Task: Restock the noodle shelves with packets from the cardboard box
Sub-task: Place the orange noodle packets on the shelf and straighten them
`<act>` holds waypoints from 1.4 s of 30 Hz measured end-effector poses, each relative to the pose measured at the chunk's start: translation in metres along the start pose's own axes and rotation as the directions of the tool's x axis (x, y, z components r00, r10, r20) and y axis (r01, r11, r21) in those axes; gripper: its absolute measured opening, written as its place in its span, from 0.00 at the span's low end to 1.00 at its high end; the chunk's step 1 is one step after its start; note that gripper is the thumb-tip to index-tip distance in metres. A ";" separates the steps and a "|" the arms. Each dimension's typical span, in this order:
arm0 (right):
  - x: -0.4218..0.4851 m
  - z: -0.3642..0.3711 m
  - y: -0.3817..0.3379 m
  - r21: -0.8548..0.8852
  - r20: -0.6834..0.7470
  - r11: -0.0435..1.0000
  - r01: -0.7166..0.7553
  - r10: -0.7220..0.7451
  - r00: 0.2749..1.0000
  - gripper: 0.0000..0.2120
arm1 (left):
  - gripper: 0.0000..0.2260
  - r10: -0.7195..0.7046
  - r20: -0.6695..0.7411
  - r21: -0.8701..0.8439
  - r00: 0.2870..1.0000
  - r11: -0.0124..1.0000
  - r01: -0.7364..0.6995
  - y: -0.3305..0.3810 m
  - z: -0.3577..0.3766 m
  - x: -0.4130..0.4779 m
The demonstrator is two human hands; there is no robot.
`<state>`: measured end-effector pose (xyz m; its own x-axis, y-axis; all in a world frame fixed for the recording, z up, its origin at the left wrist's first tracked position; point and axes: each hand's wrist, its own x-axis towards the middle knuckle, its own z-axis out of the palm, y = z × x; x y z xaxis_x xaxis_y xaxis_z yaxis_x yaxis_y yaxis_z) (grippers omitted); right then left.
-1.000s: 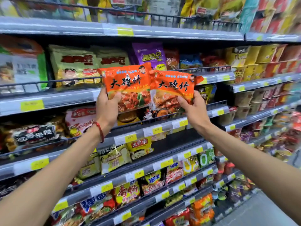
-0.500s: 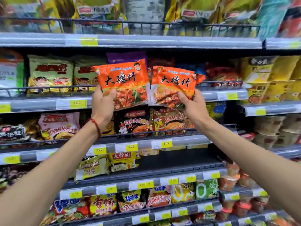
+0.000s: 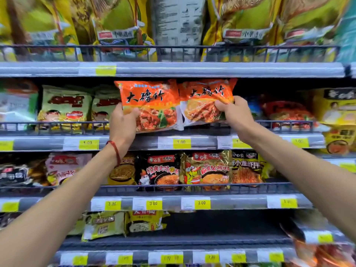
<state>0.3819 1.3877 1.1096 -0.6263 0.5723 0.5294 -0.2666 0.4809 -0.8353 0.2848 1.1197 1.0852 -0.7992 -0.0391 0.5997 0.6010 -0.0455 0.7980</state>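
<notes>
The noodle shelves [image 3: 192, 69] fill the whole wall in front of the person, grey ledges stacked one above another, each with a dark wire rail [image 3: 57, 125] along its front. Up at twelve o'clock the top ledge carries big yellow-green bags [image 3: 119, 22] standing upright behind their rail, with one grey-white bag [image 3: 179, 22] between them. On the ledge below, at about ten o'clock, pale green packets [image 3: 65, 106] lean side by side, and at three o'clock sit yellow packs [image 3: 335, 106]. Just under the centre, at six o'clock, a black packet [image 3: 159, 170] and a gold packet [image 3: 208, 170] stand touching each other behind the next rail down. The two task items are held up at that second ledge: the left orange packet [image 3: 152, 105] at eleven o'clock and the right orange packet [image 3: 204, 101] at one o'clock, their inner edges meeting. The left one's lower edge hangs in front of the rail; I cannot tell whether either rests on the ledge. The left hand [image 3: 123, 128] has its grip on the left packet's lower left corner, thumb across the face. The right hand [image 3: 236, 114] pinches the right packet at its right side, crinkling the wrapper. A red cord bracelet [image 3: 115, 153] circles the left wrist. Yellow price tags [image 3: 181, 143] dot the ledge fronts.
</notes>
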 end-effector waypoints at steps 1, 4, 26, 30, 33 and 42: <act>0.007 0.001 0.000 -0.007 -0.008 1.000 -0.008 0.008 1.000 0.20 | 0.10 -0.001 0.003 -0.004 1.000 1.000 0.001 0.000 0.002 0.005; 0.023 0.003 0.003 -0.042 -0.039 0.999 0.003 -0.005 0.999 0.26 | 0.12 0.002 0.014 -0.005 1.000 1.000 -0.002 0.000 0.005 0.019; 0.094 0.025 0.018 -0.777 0.274 0.612 0.145 0.122 0.954 0.37 | 0.04 -0.041 0.029 0.029 0.999 0.999 0.040 0.001 0.023 0.030; 0.090 0.020 0.018 -0.749 0.315 0.644 0.156 0.139 0.939 0.39 | 0.04 -0.046 0.052 0.027 0.998 0.999 0.045 0.006 0.028 0.022; 0.083 0.008 0.014 -0.723 0.323 0.671 0.163 0.121 0.938 0.35 | 0.06 -0.025 0.069 0.047 0.997 0.999 0.022 0.012 0.041 0.015; 0.039 -0.049 0.019 -0.747 0.227 0.603 0.279 -0.164 0.960 0.21 | 0.19 -0.038 0.243 0.139 0.969 0.990 0.004 0.034 0.107 0.011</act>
<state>0.3884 1.4517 1.1217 -0.7237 0.3201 0.6114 0.2117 0.9462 -0.2447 0.2954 1.2246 1.1253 -0.7985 0.2066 0.5654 0.5914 0.0939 0.8009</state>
